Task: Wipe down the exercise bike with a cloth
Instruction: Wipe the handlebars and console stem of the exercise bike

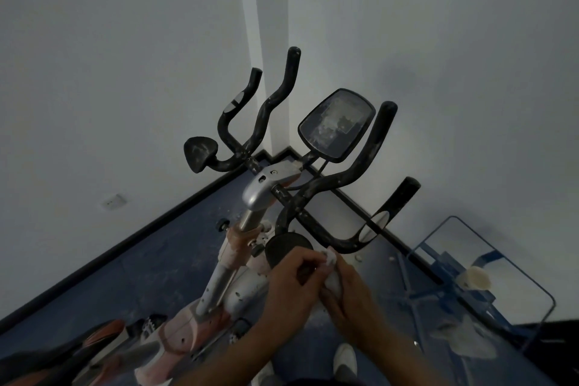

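Observation:
The exercise bike point(260, 194) stands in a room corner, with black dusty handlebars point(351, 178), a dusty display console point(336, 124) and a silver stem. A small white cloth point(332, 276) is bunched between both my hands, just below the near elbow pad point(286, 247). My left hand point(294, 282) pinches the cloth from the left. Wrapped around its lower part from the right is my right hand point(351, 291). The cloth's tip pokes up by the handlebar's lower bend.
A glass-topped table point(488, 288) with a blue frame stands at the right, with a pale round object point(474, 279) on it. White walls meet behind the bike, above a black skirting point(125, 238). My white shoe point(344, 357) is on the blue floor.

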